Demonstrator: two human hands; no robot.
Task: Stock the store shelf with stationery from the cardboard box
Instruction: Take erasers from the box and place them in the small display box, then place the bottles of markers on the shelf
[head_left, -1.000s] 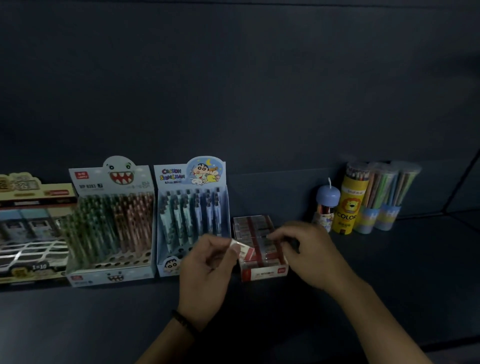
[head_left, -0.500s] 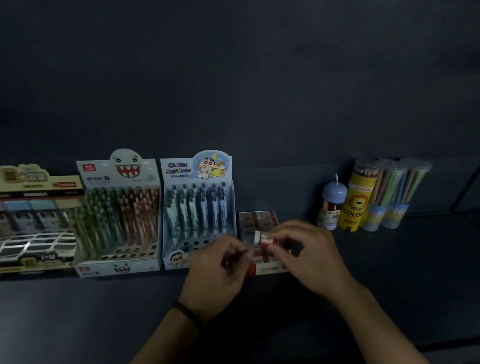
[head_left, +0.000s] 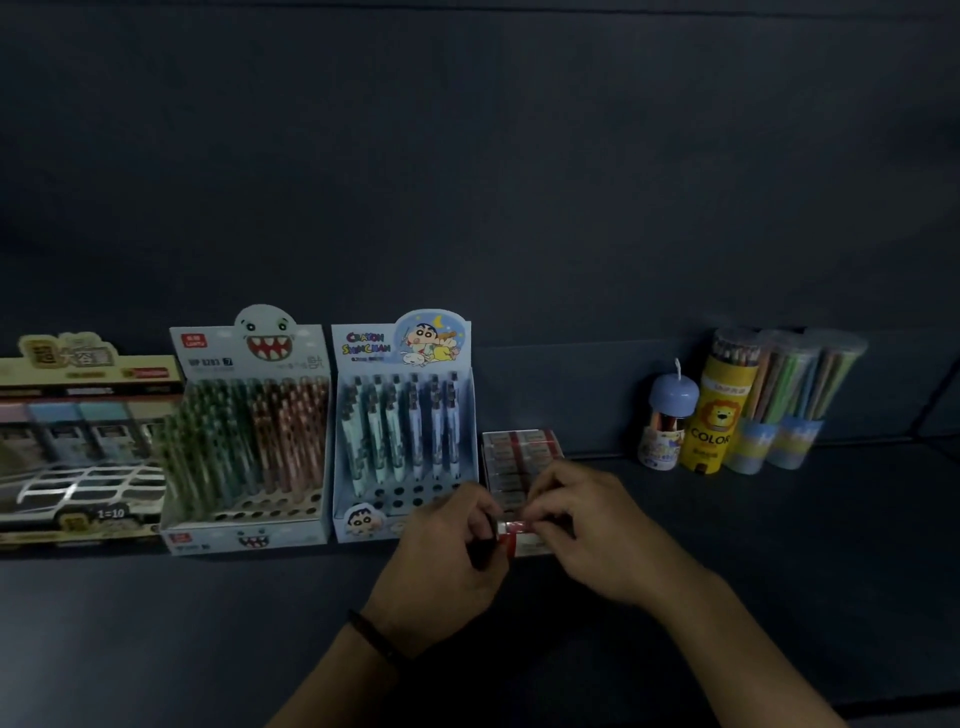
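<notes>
While both forearms reach in from below, R hand (head_left: 587, 535) pinches a small eraser (head_left: 513, 529) w/ curled fingertips, at front of eraser box (head_left: 519, 457) on shelf (head_left: 779, 545). L hand (head_left: 447, 551), fingers curled, meets its other end; grip unclear, too dim. Box front mostly hidden by hands.

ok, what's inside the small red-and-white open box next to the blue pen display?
Rows of small red-banded erasers fill the rear of the red-and-white box. The front rows are covered by the left hand and right hand, both pinching one loose eraser.
</notes>
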